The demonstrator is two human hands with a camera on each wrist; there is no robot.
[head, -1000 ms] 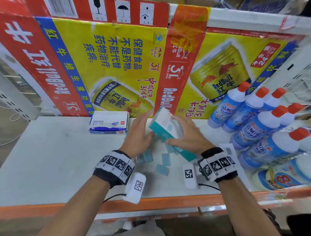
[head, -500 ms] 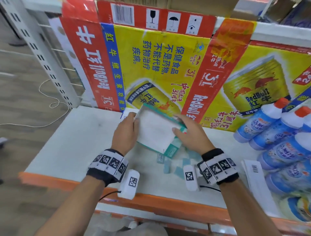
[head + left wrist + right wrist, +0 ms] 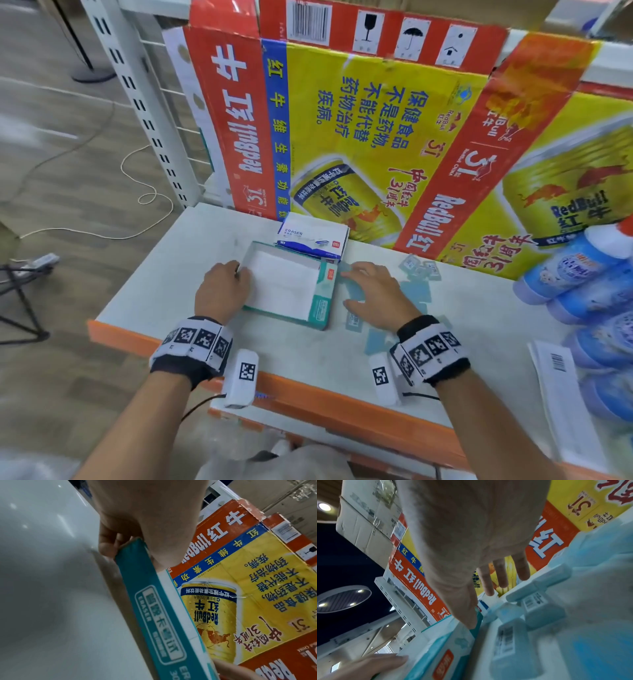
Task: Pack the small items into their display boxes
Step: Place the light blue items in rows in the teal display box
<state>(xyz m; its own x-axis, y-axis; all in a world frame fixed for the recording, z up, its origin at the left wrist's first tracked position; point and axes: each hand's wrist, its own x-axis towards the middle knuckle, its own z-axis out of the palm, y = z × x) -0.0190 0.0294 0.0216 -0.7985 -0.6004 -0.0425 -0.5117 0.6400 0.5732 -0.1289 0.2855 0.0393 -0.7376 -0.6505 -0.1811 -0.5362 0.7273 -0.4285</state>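
Erasers (image 3: 416, 291) lie loose on the white shelf, scattered in a patch to the right of the open teal display box (image 3: 289, 286), which sits flat and looks empty, its white floor bare. Our left hand (image 3: 222, 291) holds the box's left wall, fingers curled over the edge, as the left wrist view shows. Our right hand (image 3: 375, 294) hovers spread and flat over the nearest erasers, gripping nothing, its thumb close against the box's right wall.

We judge the packing has barely begun, and the risks follow from that. If we sweep several erasers at once, some could slide toward the orange front lip of the shelf and drop to the floor. A careless thumb may nudge the light cardboard box sideways unless the left hand keeps it pinned. Erasers dropped in crooked would likely stack unevenly and stop the row from filling. Behind the teal box rests a blue-and-white eraser box (image 3: 311, 238), so we could mix up which box takes these pieces. The bottles (image 3: 575, 270) crowding the right side limit our room.
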